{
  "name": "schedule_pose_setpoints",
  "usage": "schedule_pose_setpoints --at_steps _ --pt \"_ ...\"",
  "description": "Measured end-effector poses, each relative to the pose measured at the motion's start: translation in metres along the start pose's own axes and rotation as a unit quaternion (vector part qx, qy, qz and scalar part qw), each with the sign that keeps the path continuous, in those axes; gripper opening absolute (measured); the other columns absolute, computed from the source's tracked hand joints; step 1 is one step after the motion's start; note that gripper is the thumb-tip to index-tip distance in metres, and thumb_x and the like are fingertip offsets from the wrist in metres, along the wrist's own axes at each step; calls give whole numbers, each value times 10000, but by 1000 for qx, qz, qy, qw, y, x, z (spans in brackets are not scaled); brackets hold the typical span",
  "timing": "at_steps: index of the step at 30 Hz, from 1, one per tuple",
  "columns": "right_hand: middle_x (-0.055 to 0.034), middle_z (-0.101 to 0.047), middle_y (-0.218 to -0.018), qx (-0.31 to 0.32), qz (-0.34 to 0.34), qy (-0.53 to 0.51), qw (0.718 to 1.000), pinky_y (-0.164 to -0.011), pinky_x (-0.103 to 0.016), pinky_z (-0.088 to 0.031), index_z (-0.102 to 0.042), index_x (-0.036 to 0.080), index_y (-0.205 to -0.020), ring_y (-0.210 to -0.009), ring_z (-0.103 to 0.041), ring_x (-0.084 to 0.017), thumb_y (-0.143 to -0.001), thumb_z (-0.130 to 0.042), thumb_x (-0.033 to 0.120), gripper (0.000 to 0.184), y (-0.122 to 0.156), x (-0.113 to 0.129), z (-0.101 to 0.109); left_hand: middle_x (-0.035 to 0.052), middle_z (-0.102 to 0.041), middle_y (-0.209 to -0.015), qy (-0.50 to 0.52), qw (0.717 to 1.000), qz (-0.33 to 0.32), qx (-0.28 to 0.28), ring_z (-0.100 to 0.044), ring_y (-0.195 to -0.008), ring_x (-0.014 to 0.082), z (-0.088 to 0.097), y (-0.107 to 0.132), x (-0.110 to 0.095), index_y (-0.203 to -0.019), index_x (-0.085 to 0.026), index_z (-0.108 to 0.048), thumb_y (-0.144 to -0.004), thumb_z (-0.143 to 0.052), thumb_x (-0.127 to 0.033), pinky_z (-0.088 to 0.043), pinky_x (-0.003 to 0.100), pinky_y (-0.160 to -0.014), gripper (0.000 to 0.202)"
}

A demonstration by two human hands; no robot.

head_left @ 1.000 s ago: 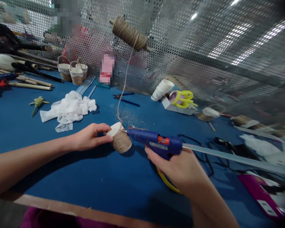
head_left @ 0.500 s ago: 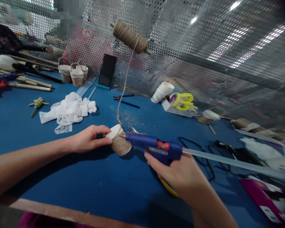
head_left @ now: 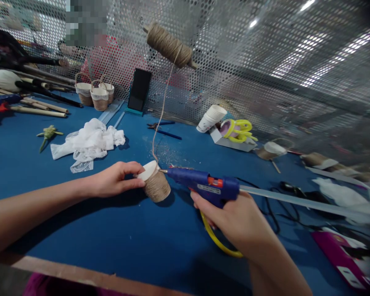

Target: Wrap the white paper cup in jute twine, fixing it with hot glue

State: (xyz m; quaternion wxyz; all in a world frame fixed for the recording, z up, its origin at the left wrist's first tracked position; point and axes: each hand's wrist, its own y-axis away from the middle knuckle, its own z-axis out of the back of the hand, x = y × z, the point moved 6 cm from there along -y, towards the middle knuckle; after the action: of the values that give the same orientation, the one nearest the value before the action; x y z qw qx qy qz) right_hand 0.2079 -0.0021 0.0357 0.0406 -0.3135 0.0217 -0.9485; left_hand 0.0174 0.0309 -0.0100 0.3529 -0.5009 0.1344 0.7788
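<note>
A paper cup (head_left: pixel 156 187) wrapped in brown twine lies tilted on the blue table. My left hand (head_left: pixel 123 177) is closed on its white rim, thumb and fingers pinching the edge. In my right hand (head_left: pixel 231 216) is a blue glue gun (head_left: pixel 200 183), its metal nozzle at the upper side of the cup near the twine. A long clear glue stick (head_left: pixel 283 200) sticks out of its back. Yellow scissor handles (head_left: pixel 218 242) show below my right hand, partly hidden by it. The loose twine (head_left: pixel 162 111) runs from the cup up to a spool (head_left: pixel 169 44).
White lace (head_left: pixel 92 139) lies in a heap at left, with small finished baskets (head_left: pixel 99 98) and a phone (head_left: pixel 139 90) behind. Pliers (head_left: pixel 165 130), stacked paper cups (head_left: pixel 211 118) and a yellow-handled item (head_left: pixel 237 129) stand farther back. Black cables (head_left: pixel 274 216) and a magenta power strip (head_left: pixel 334 257) lie right.
The glue gun in my right hand has shifted slightly right and up along the cup, toward its rim. More of the yellow handle shows. My left hand and the cup have stayed nearly still.
</note>
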Motion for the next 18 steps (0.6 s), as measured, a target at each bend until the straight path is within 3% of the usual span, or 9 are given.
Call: schedule_pose_setpoints --at_steps 4,12,18 --pt "16 -498 -380 39 -75 12 996 -387 -269 -409 -482 212 -494 -379 -505 -152 -685 -523 408 277 -1 -6 -4 76 -575 -896 1 1000 -6 2 -527 -858 167 0 -1 -1 -836 -109 -572 -818 -456 -220 -396 285 -792 161" --pt "0 -550 -460 24 -56 25 998 -409 -277 -416 -582 199 -635 -433 -531 -168 -680 -506 399 218 3 0 -2 60 -571 -887 -5 1000 -8 -2 -525 -837 152 1 0 -1 -839 -119 -569 -814 -461 -212 -404 274 -775 144" --pt "23 -500 -382 45 -98 5 994 -396 -249 -395 -517 203 -519 -380 -503 -138 -675 -511 432 277 1 -6 -5 64 -568 -886 -9 1000 -10 3 -524 -841 161 0 0 -1 -841 -112 -564 -819 -455 -216 -402 285 -777 153"
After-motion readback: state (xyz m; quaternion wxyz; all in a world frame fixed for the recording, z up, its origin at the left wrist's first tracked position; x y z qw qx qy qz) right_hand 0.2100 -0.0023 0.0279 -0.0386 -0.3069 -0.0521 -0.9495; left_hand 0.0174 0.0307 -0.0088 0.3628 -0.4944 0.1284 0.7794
